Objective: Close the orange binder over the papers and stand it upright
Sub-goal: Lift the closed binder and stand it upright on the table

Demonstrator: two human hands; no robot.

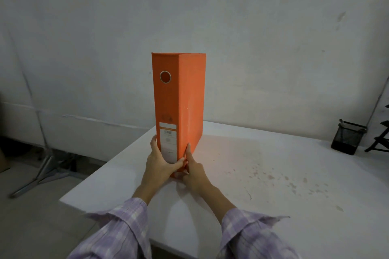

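The orange binder (179, 99) stands upright and shut on the white table (263, 174), its spine with a metal finger ring and a white label facing me. No papers show from outside. My left hand (159, 159) wraps the lower left of the spine, thumb across the label. Against the binder's lower right edge rests my right hand (194, 169), with its index finger pointing up along the cover. Both hands grip the binder near its base.
A black mesh pen holder (348, 137) stands at the table's far right, beside a dark folding stand (380, 139). A metal stand's legs (45, 171) rest on the floor to the left. The table's left edge lies close to the binder. A grey wall is behind.
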